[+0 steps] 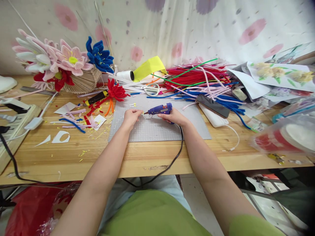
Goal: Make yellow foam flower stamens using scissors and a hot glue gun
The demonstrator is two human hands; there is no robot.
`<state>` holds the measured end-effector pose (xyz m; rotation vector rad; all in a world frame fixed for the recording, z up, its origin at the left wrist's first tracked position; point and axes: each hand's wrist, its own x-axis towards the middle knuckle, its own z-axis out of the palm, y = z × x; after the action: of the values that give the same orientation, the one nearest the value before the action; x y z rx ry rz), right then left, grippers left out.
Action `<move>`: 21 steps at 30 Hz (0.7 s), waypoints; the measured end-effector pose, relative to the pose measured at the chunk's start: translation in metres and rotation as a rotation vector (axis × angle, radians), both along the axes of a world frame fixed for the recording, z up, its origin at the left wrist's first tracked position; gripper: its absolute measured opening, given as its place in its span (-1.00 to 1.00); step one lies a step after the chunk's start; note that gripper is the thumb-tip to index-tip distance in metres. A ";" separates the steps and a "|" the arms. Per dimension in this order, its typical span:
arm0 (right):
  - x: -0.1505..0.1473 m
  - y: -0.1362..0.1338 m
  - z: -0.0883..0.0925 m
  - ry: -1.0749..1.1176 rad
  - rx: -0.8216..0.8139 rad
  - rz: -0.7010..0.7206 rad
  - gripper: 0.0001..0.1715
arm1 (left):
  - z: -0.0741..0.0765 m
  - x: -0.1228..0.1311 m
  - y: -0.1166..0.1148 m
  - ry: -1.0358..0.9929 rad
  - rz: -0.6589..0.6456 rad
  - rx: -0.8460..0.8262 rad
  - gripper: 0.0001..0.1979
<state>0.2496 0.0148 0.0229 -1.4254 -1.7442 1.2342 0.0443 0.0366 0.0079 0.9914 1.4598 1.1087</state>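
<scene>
My right hand (pixel 173 117) is wrapped round a blue hot glue gun (pixel 157 110), its nozzle pointing left. In my left hand (pixel 132 118), the fingers pinch a small pale piece (pixel 143 114) too small to name, right at the nozzle tip. Both hands are over a grey cutting mat (pixel 159 132). The gun's black cord (pixel 178 152) loops down over the table's front edge. A few tiny white and yellow pieces (pixel 133 105) lie on the mat behind my left hand.
Fuzzy flowers (pixel 73 60) in a woven basket (pixel 85 80) stand back left. A red flower (pixel 116 90) and coloured scraps (pixel 73 119) lie left of the mat. Scissors (pixel 152 89) and heaped pipe cleaners (pixel 194 77) are behind. A phone (pixel 213 106) and a plastic-wrapped cup (pixel 275 137) sit right.
</scene>
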 end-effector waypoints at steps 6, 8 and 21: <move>0.001 0.002 -0.003 0.002 0.006 0.001 -0.54 | -0.001 -0.001 0.001 0.011 -0.007 -0.002 -0.86; 0.001 0.002 -0.003 -0.007 0.002 -0.003 -0.53 | -0.001 -0.001 0.000 0.019 -0.007 -0.003 -0.87; 0.002 0.004 -0.005 0.032 0.026 -0.002 -0.56 | 0.001 0.000 -0.001 0.028 -0.031 0.002 -0.86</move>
<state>0.2519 0.0184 0.0182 -1.3848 -1.7317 1.2222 0.0444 0.0353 0.0088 1.0315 1.4611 1.0785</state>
